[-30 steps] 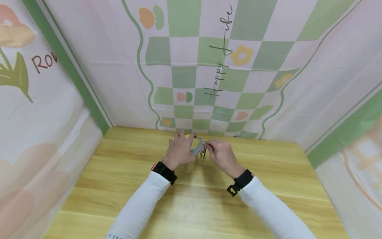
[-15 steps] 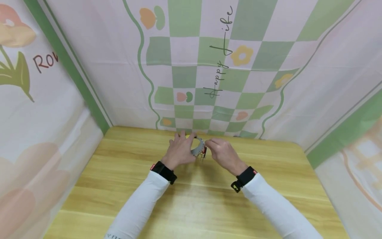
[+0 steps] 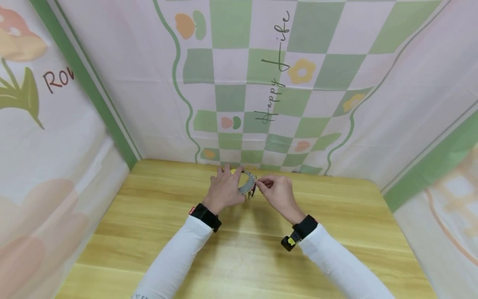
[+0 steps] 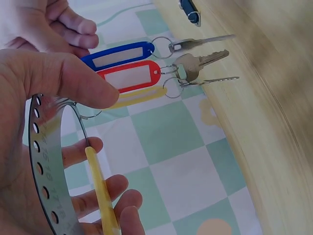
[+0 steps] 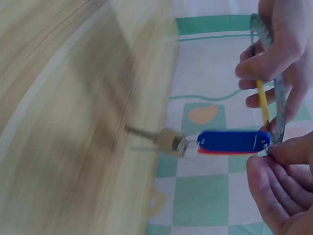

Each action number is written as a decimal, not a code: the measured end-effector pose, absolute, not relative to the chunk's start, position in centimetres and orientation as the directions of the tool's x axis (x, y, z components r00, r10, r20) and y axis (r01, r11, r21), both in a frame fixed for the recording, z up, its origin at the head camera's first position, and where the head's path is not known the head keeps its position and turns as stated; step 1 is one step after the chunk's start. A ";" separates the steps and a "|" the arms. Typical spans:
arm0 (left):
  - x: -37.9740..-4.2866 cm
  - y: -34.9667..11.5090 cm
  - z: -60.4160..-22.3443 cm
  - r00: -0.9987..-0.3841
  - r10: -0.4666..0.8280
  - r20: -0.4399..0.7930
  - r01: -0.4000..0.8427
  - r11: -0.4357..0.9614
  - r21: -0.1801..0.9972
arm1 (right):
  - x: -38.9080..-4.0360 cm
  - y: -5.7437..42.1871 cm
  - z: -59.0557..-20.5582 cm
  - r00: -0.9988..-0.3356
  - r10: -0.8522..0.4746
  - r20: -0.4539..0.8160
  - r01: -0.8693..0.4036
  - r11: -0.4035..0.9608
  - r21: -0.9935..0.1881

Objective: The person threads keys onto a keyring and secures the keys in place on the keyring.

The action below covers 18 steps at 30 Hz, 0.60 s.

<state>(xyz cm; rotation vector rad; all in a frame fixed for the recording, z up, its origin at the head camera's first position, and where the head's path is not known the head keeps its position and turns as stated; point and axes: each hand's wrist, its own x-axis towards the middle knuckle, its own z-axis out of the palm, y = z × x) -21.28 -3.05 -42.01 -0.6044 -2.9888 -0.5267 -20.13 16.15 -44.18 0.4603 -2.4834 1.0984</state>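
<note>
My left hand [image 3: 224, 189] holds a grey metal ring [image 4: 46, 176] with a row of numbered holes and a yellow handle [image 4: 101, 193]. The left thumb lies across the ring's upper end. Three key tags hang beside it: a blue key tag [image 4: 120, 55], a red key tag [image 4: 132, 76] and a yellow key tag [image 4: 139, 98]. Each carries a key, one being a broad-headed key [image 4: 190, 66]. My right hand [image 3: 278, 191] pinches the end of the blue key tag [image 5: 232, 142] right at the ring's edge. The fingertips partly hide how tag and ring meet.
The wooden table [image 3: 239, 257] ends at a patterned cloth backdrop [image 3: 257, 99] just behind the hands. A small dark object with a metal loop [image 4: 190, 12] lies near the table's back edge. Black bands [image 3: 305, 226] with cameras sit on both wrists.
The right hand has shifted and turned slightly at the ring's right side, moving right and then back left. The hanging keys have swung a little. My left hand has stayed nearly still.
</note>
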 end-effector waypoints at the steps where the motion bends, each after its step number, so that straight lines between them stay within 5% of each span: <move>1: -21.3 -3.0 -42.1 -0.923 0.368 0.116 0.385 0.866 0.320 | -20.1 16.1 -44.1 -0.878 -0.134 0.460 -0.432 0.637 -0.638; 10: -21.3 -3.0 -42.1 -0.920 0.374 0.118 0.392 0.868 0.306 | -20.2 16.1 -43.8 -0.846 -0.199 0.494 -0.491 0.650 -0.580; 18: -21.5 -3.1 -42.0 -0.909 0.401 0.117 0.417 0.861 0.291 | -20.8 16.4 -43.5 -0.697 -0.421 0.581 -0.661 0.690 -0.295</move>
